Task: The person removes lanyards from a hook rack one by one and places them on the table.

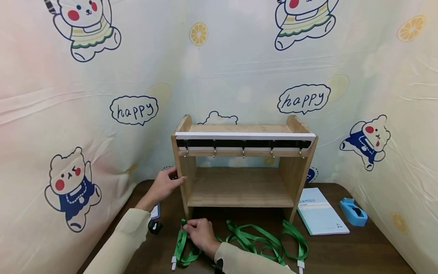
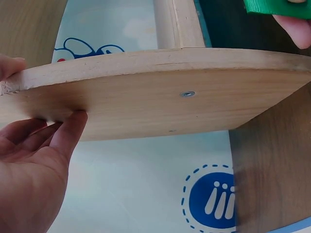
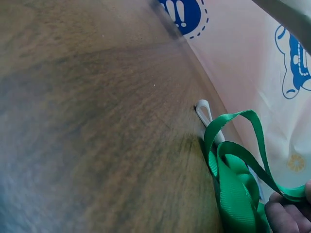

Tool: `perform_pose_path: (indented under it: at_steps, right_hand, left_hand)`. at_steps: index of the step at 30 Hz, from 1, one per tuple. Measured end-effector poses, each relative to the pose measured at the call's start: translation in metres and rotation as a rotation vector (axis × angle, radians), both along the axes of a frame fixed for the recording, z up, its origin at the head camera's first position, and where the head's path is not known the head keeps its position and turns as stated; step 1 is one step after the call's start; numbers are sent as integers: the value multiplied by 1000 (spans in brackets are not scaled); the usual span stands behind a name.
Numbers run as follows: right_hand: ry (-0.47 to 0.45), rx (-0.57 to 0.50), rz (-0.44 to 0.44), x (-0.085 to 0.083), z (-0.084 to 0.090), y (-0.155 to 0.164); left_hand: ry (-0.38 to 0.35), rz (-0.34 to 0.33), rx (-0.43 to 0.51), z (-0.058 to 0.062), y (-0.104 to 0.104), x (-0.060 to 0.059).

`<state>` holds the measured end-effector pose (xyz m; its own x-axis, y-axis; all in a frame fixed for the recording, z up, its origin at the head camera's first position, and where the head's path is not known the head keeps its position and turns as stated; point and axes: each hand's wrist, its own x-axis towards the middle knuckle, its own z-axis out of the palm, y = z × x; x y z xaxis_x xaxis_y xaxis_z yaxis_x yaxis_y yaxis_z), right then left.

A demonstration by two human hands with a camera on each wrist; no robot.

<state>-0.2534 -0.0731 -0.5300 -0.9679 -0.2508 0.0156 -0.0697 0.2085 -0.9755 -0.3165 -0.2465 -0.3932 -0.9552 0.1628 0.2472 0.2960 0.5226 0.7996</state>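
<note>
Left hand [image 1: 165, 184] grips shelf [image 1: 241, 186] side; right hand [image 1: 202, 232] pinches green strap [image 1: 181, 243].

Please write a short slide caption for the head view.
Left hand holds the wooden rack while right hand pinches a green lanyard.

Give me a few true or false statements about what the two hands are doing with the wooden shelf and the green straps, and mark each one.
1. The left hand holds the side panel of the small wooden shelf rack. True.
2. The right hand pinches a green fabric lanyard strap. True.
3. A green strap hangs from one of the metal hooks. False: the hooks are bare; the straps lie on the brown wooden table.
4. The blue tape dispenser stands on the shelf. False: it sits on the table, right of the booklet.
</note>
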Motion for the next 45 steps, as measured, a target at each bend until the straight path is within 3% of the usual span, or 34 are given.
perform_pose_path:
  at_steps: [8, 19, 28, 34, 40, 45]
  right_hand:
    - [37, 6, -36, -3, -4, -1]
    - [44, -73, -53, -3, 1, 1]
    - [51, -114, -24, -5, 7, 7]
    - [62, -121, 13, -3, 22, 16]
    - [107, -114, 75, -4, 44, 27]
    - [167, -101, 131, -1, 65, 36]
  left_hand:
    - [-11, 2, 4, 0, 0, 0]
    - [-7, 2, -2, 2, 1, -1]
    - [-2, 1, -2, 1, 1, 1]
    - [-10, 0, -2, 1, 0, 1]
    - [-14, 4, -11, 6, 1, 1]
    - [-24, 12, -1, 2, 1, 1]
